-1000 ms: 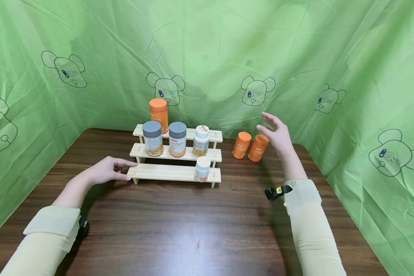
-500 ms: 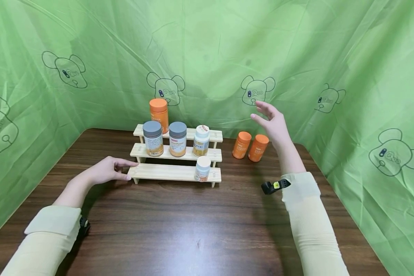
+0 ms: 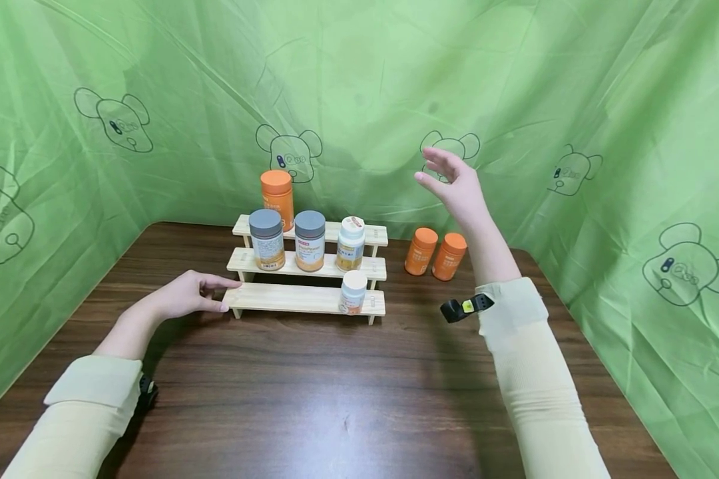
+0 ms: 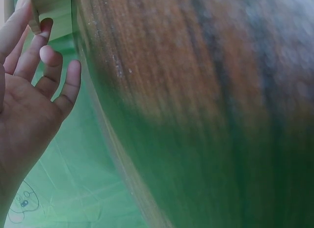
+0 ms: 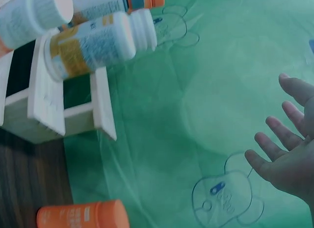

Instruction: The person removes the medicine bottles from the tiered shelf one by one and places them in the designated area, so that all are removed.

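A three-step wooden display rack stands on the table. At the left end of its lowest step, my left hand pinches the plank with thumb and fingers; the left wrist view shows the plank end between them. My right hand is raised in the air to the rack's right, fingers apart and holding nothing. An orange bottle is on the top step. Two grey-capped bottles and a white-capped bottle with a gold label share the middle step. A small white bottle stands low at the right.
Two orange bottles stand side by side on the dark wooden table, right of the rack and below the right forearm. Green cloth printed with bear heads hangs behind and at both sides.
My right hand has risen and moved left, from beside the two orange bottles to above them. The left hand stays at the rack's end, and the bottles have not moved.
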Tool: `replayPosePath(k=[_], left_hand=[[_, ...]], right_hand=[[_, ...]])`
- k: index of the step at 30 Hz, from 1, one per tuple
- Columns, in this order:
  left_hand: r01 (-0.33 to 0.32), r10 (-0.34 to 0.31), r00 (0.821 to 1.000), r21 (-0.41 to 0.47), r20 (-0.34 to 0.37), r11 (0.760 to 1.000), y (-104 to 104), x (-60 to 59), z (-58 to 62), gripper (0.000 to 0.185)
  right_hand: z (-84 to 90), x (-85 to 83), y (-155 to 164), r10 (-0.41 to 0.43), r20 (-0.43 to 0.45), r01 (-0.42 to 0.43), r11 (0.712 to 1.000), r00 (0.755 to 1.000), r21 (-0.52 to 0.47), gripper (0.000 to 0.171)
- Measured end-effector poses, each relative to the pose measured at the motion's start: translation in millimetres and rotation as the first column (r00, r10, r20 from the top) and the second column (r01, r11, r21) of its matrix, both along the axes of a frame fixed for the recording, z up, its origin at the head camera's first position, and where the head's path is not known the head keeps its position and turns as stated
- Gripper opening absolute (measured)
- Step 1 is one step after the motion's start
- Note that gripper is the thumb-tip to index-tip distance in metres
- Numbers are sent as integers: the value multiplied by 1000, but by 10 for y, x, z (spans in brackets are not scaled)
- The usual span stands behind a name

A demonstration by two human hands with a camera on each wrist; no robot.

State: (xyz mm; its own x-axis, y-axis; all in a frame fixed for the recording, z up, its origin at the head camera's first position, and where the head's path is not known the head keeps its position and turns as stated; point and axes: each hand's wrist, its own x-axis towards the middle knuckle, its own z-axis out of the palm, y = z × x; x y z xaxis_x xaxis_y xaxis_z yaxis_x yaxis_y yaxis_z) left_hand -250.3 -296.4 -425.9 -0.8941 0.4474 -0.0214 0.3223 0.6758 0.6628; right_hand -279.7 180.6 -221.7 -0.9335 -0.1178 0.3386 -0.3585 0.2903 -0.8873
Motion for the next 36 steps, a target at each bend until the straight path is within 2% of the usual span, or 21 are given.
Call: replayPosePath(k=[6,18,24,29,36], left_hand=[[-1,1,1000,1,5,1000,0,-6,6,53],[-2,2,1000,12,14,1000,-5,-6,-11,54],[-3,3,1000,8,17,1000,0,-7,-1,54],[-4,4,1000,8,15,1000,3,0,5,54],[-8,8,1000,5,14,1000,4,9,1,55]], right_hand=[[143,51,-211,37,-14,-37,999,999,12,55],[223,15,-596,114,-27,-114,993,993,22,54],[228,3,-789,138,-31,-137,990,990,21,55],[171,-81,-956,152,-36,-150,988,988,48,57],[156,9,-1215,189,-27,-188,981,982,35,58]])
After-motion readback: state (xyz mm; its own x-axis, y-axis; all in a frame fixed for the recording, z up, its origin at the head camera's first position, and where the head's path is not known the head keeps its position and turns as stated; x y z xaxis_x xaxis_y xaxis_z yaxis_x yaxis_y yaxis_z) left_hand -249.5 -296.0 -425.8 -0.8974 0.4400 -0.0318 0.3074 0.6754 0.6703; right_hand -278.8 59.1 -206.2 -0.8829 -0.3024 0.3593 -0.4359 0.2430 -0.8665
